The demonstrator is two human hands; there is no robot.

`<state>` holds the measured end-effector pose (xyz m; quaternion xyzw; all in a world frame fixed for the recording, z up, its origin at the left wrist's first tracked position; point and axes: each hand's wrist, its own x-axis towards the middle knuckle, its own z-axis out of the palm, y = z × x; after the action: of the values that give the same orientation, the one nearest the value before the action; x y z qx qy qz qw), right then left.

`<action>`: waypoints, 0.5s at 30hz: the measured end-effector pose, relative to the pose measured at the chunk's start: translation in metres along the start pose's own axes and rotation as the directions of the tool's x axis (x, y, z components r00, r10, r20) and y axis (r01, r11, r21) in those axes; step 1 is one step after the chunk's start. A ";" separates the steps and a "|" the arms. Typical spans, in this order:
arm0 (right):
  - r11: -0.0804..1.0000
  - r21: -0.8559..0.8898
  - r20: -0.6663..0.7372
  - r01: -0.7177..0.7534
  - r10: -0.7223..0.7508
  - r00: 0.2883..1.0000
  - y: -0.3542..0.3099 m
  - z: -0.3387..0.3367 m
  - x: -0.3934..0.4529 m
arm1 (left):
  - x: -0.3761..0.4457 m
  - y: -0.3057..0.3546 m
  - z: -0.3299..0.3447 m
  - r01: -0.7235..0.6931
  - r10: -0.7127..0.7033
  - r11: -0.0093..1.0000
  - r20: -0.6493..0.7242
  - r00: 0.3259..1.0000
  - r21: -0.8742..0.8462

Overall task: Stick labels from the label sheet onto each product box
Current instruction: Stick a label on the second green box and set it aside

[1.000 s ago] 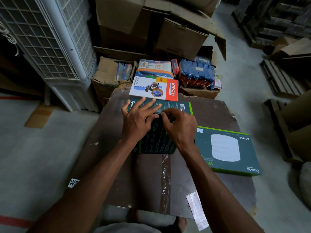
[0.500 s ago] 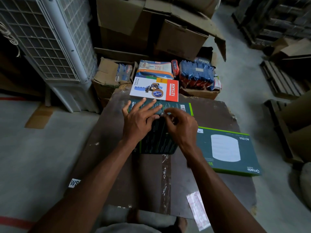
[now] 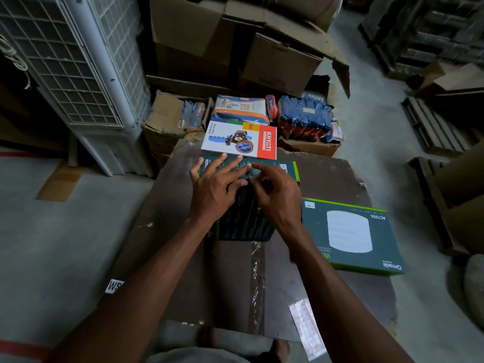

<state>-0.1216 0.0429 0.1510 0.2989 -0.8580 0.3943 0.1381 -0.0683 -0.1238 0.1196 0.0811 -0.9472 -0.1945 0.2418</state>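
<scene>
A dark green product box (image 3: 246, 221) lies in the middle of the brown board (image 3: 183, 258). My left hand (image 3: 214, 189) lies flat on the box with its fingers spread. My right hand (image 3: 277, 197) is beside it, thumb and forefinger pinched on a small pale label (image 3: 250, 176) at the box's top face, touching my left fingertips. A second green box (image 3: 351, 231) lies to the right with a small white label (image 3: 309, 205) on its near-left corner. A white and red box (image 3: 239, 140) lies just beyond. The label sheet (image 3: 307, 330) hangs over the board's near edge.
Cardboard cartons (image 3: 277, 61) and blue packets (image 3: 303, 119) are stacked behind the board. A white air cooler (image 3: 78, 74) stands at the left. Wooden pallets (image 3: 434, 127) and more cartons sit on the concrete floor to the right. A strip of clear tape (image 3: 256, 279) runs down the board.
My right hand has shifted slightly up and towards the box's far edge, with its fingers pinching closer to my left fingertips. My left hand and the boxes have stayed put.
</scene>
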 end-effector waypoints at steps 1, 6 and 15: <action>1.000 0.015 -0.005 0.010 -0.010 1.000 -0.001 0.000 0.000 | -0.001 0.000 0.000 -0.004 0.004 1.000 -0.004 1.000 0.001; 0.973 -0.177 0.031 0.148 -0.145 0.989 -0.002 0.005 0.002 | -0.003 0.001 -0.003 -0.018 0.018 1.000 -0.021 1.000 -0.018; 0.989 -0.076 0.005 0.130 -0.130 0.991 -0.005 0.000 0.003 | 0.001 0.000 -0.001 -0.005 0.005 1.000 -0.003 1.000 -0.002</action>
<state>-0.1205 0.0395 0.1554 0.3486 -0.8511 0.3514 0.1750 -0.0684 -0.1247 0.1205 0.0788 -0.9468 -0.1947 0.2437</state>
